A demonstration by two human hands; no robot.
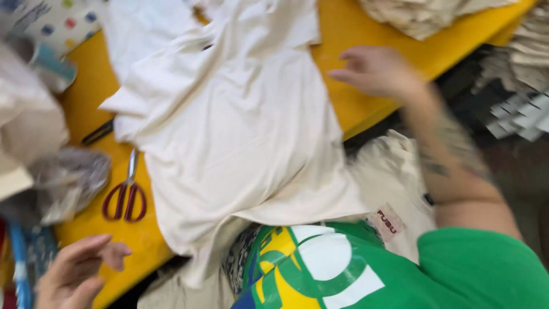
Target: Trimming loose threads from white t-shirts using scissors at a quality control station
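Green shirt fabric (400, 274) with white, yellow and blue shapes fills the lower edge of the head view, closest to the lens, on the person's own chest and right shoulder. Just above it a cream garment (240, 131) lies spread and rumpled across the yellow worktop (354, 97), its lower hem hanging over the near edge; a small tag (384, 222) shows on more cream cloth at the person's lap.

Left hand (77, 272) sits at the bottom left corner, over the worktop's near edge, palm partly turned up, its fingers (97, 243) loosely curled and apart, holding nothing and not touching the garment. Red-handled scissors (126, 191) lie flat just beyond it, blades pointing away, beside the garment's left edge. A dark clip-like tool (97, 131) lies farther up the same side.

Right hand (374, 71) hovers over bare yellow worktop just to the right of the garment, blurred, fingers (349, 74) extended toward the cloth and slightly spread, gripping nothing; whether the fingertips touch the fabric I cannot tell.

Crumpled clear plastic (68, 183) and pale cloth pile up at far left. Another heap of cream fabric (423, 17) rests at the top right of the worktop, and stacked pale pieces (523, 86) sit beyond its right edge.
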